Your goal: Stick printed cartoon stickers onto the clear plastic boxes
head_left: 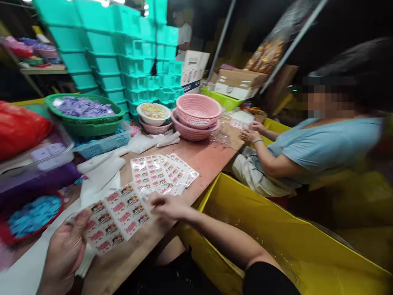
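Note:
My left hand [66, 246] grips the left edge of a sticker sheet [118, 217] between thumb and fingers. The sheet is tilted towards me and carries rows of small pictures and red print. Beside its right edge is my right hand [170, 208], its fingers bent and drawn together. Motion blur keeps me from making out what, if anything, is in them. Just beyond, more sticker sheets [152, 174] lie fanned out and overlapping on the table [211, 157].
White paper [102, 176] lies at left, near a red basket [63, 205] of blue pieces and a green basket [92, 129] of purple pieces. Pink baskets [198, 108] and teal bins [104, 61] stand behind. A yellow bin [260, 217] separates me from a seated person [322, 143] handling another sheet.

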`<action>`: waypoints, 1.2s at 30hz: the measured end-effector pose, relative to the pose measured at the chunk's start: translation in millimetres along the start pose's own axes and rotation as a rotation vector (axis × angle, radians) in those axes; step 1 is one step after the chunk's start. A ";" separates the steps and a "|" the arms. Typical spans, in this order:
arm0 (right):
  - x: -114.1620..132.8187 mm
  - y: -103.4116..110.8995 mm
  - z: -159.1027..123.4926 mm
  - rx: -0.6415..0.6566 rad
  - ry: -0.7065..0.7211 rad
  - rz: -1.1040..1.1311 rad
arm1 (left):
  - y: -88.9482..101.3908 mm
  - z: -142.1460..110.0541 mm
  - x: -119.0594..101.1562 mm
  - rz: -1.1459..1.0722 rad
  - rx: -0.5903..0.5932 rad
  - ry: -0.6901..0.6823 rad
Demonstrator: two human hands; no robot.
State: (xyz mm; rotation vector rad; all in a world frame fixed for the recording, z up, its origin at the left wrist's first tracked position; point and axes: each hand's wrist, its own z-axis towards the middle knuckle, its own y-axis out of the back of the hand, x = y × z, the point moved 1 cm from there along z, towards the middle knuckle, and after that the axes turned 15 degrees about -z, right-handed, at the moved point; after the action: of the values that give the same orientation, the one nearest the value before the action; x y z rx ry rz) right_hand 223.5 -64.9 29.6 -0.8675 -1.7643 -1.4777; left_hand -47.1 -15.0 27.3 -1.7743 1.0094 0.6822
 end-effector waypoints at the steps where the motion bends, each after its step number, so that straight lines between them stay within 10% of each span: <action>1: -1.6 14.9 -1.2 -0.044 -0.015 0.004 | -0.7 -4.8 -1.3 0.005 0.037 -0.041; 4: 4.7 38.6 8.2 -0.184 0.042 0.066 | -11.2 -12.2 3.5 0.066 0.183 -0.081; 9: 41.7 15.4 16.9 0.135 0.095 0.294 | -16.7 -11.8 10.2 0.151 0.289 -0.060; 16: 51.4 -4.9 7.4 0.203 -0.005 0.349 | -18.6 -29.8 -31.1 0.738 0.333 -0.643; 21: 48.0 1.1 1.0 0.203 0.095 0.159 | -33.7 -24.4 -31.5 0.762 0.618 -0.187; 25: 50.3 12.1 -5.5 0.014 0.310 -0.185 | -36.1 -22.7 -23.3 0.670 0.665 -0.076; 33: 46.6 13.2 -48.8 -0.599 1.267 -0.754 | -8.3 -7.4 -0.6 0.537 0.845 0.544; 36: 37.5 22.7 -43.8 -0.681 0.926 -0.303 | 2.5 -3.9 8.0 0.513 0.857 0.528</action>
State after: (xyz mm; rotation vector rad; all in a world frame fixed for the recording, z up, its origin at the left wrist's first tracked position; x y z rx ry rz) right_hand 224.9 -102.4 78.9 -0.1004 -0.7137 -2.2388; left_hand -45.1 -21.8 21.3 -0.9317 1.8119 0.0042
